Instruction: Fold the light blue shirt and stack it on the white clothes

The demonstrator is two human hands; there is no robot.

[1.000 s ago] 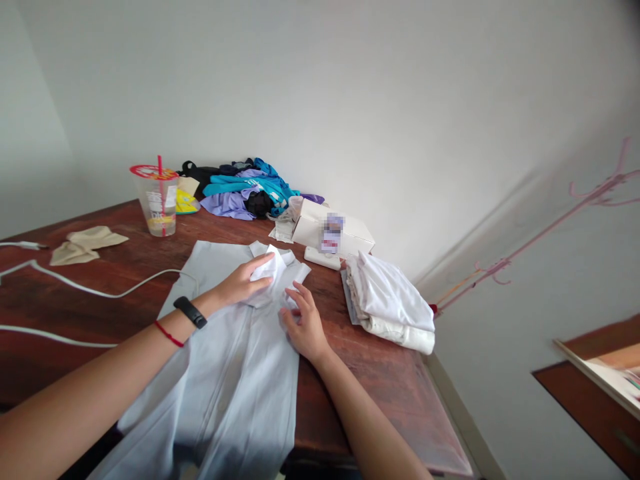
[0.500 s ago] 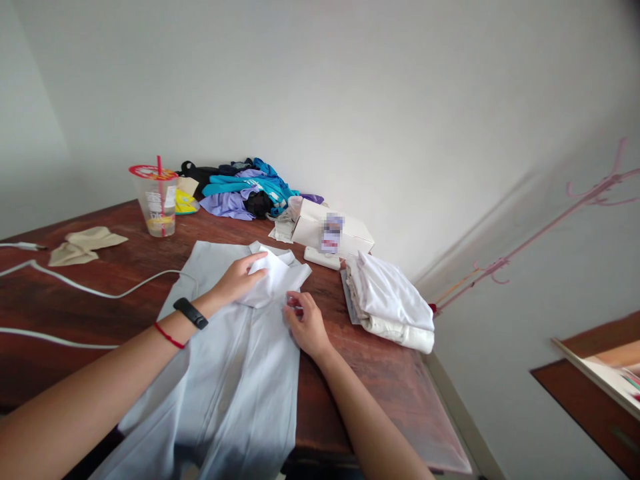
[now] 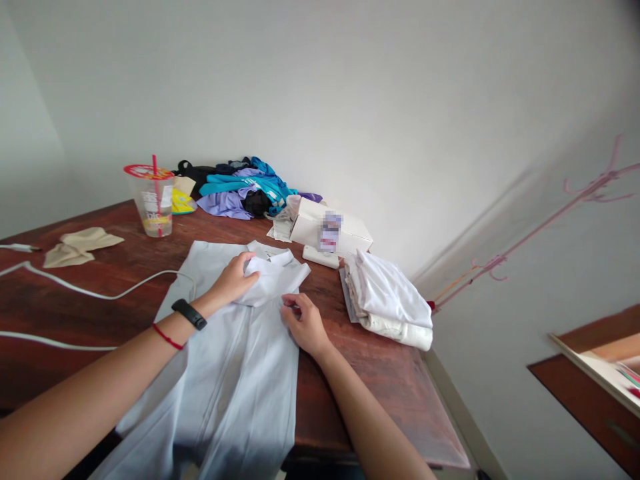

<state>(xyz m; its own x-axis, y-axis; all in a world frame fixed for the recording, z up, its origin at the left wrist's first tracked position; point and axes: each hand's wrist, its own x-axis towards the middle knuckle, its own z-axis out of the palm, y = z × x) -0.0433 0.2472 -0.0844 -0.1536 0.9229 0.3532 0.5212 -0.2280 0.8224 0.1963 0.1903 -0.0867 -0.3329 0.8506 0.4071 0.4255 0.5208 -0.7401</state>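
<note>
A pale grey-white shirt (image 3: 235,360) lies on the table in front of me, its collar at the far end and its lower part hanging over the near edge. A section of its cloth is folded over just below the collar. My left hand (image 3: 235,277) holds this folded section, thumb and fingers on either side of the cloth. At the shirt's right edge, my right hand (image 3: 304,323) has its fingers curled against the fabric, with the fingertips partly hidden. A black band and a red string circle my left wrist.
A folded pile of white clothes (image 3: 387,300) lies to the right. Behind are a white box (image 3: 353,230), a white flat device (image 3: 320,257) and heaped coloured clothes (image 3: 245,190). A plastic cup (image 3: 155,207), beige cloth (image 3: 83,245) and white cable (image 3: 107,295) are left.
The left fingers have drawn back slightly and closed on the folded cloth, which now lies lower and flatter. The right hand has barely moved. The view has shifted slightly.
</note>
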